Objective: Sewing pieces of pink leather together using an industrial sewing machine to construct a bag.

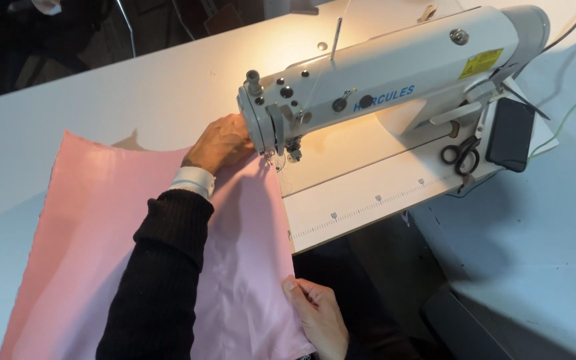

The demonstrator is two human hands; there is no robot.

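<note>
The left hand presses its fingers flat on the pink cloth just beside the sewing machine's needle. The right hand pinches the cloth's near edge, fingers closed on it. The cloth lies across the white tabletop; scissors rest beyond.

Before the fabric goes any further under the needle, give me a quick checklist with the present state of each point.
1. Left hand flat on the pink fabric beside the needle area: ok.
2. Right hand has a grip on the fabric's near edge: ok.
3. Fabric under the presser foot: cannot tell.
4. Fingers clear of the needle: cannot tell, very close.
5. Scissors lie apart from the fabric: ok.
</note>
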